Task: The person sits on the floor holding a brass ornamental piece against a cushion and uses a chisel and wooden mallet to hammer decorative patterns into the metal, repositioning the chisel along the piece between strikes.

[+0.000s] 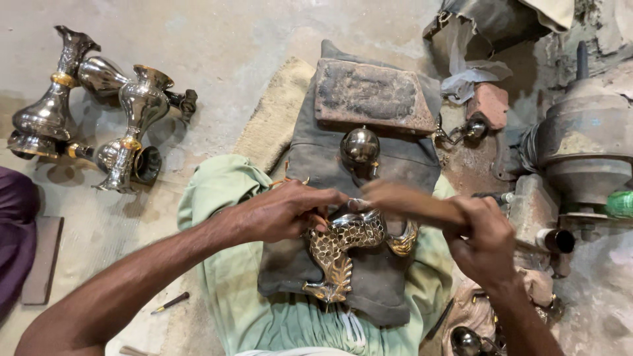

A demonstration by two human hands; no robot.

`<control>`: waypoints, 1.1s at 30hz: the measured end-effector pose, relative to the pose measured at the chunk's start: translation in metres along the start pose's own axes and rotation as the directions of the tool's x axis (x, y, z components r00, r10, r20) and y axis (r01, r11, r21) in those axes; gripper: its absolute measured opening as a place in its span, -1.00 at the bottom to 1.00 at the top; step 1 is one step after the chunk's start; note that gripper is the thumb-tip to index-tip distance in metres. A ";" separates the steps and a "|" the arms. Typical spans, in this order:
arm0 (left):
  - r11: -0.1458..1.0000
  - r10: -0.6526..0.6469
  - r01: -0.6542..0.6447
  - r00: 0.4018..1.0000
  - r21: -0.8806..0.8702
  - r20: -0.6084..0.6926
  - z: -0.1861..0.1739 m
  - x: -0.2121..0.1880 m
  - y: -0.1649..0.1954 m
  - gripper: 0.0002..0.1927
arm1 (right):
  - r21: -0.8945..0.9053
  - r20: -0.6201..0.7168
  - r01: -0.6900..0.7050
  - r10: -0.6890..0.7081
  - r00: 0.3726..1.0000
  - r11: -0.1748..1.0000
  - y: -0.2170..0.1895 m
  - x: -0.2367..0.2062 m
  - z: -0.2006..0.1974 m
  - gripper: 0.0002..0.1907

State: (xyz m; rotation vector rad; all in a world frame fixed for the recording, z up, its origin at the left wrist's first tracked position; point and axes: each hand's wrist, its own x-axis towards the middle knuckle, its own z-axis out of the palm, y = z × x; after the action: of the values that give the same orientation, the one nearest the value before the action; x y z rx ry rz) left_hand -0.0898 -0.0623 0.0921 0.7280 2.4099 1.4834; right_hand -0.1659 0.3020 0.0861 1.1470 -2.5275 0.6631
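A shiny gold and silver patterned metal piece (339, 250), curved like a handle or spout, lies over a grey cloth (369, 277) on my lap. My left hand (287, 211) grips its upper end. My right hand (455, 224), blurred from motion, holds the piece's top from the right side, fingers closed around it. A round polished metal ball part (360, 148) rests on the cloth just beyond my hands.
Several polished metal vases (135, 112) lie on the concrete floor at the left. A worn brick-like block (372, 95) sits ahead on the cloth. A motor machine (583, 148) stands at the right. A small tool (171, 302) lies on the floor lower left.
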 end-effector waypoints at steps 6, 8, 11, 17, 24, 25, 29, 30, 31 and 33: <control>0.999 0.016 -0.017 1.000 0.049 0.016 0.004 0.002 -0.005 -0.57 | -0.163 0.093 0.040 -0.025 0.995 0.986 0.002 -0.011 0.007 -0.57; 0.999 0.020 -0.020 1.000 0.030 0.003 0.001 0.000 -0.006 -0.46 | 0.183 0.055 -0.206 0.200 0.978 0.961 0.005 -0.016 0.007 -0.61; 0.999 0.050 -0.050 0.999 0.010 -0.007 0.000 -0.002 -0.005 -0.42 | 0.269 0.133 -0.366 0.342 0.930 0.891 0.005 -0.020 0.006 -0.58; 0.996 0.089 -0.089 0.996 -0.007 -0.009 -0.001 -0.002 -0.005 -0.42 | 0.392 0.050 -0.250 0.251 0.967 0.885 -0.009 -0.016 0.004 -0.53; 0.999 0.032 -0.031 0.999 -0.010 0.009 -0.003 0.000 -0.006 -0.41 | 0.181 0.026 -0.321 0.322 0.946 0.929 0.000 -0.021 -0.001 -0.55; 0.999 0.038 -0.038 0.999 -0.017 0.012 -0.004 0.000 -0.005 -0.40 | 0.217 0.077 -0.321 0.312 0.947 0.922 0.002 -0.023 -0.001 -0.57; 0.997 0.072 -0.072 0.997 -0.031 0.022 -0.004 0.001 -0.006 -0.40 | 0.036 0.064 -0.090 0.088 0.994 0.995 0.003 -0.028 0.002 -0.59; 0.996 0.078 -0.077 0.997 -0.036 0.022 -0.004 0.002 -0.007 -0.41 | -0.097 0.038 0.026 -0.022 0.999 0.995 0.005 -0.027 0.002 -0.58; 0.997 0.058 -0.057 0.998 -0.044 0.027 -0.003 0.002 -0.008 -0.42 | 0.062 0.048 -0.125 0.122 0.991 0.990 0.004 -0.028 0.004 -0.62; 0.998 0.025 -0.023 0.999 -0.060 0.036 -0.001 0.004 -0.010 -0.43 | 0.354 0.134 -0.409 0.387 0.912 0.841 0.006 -0.028 0.006 -0.69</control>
State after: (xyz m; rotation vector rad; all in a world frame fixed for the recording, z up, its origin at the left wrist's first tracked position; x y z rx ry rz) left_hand -0.0965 -0.0650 0.0837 0.7671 2.3275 1.5296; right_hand -0.1527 0.3198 0.0671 0.7391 -2.7953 1.2846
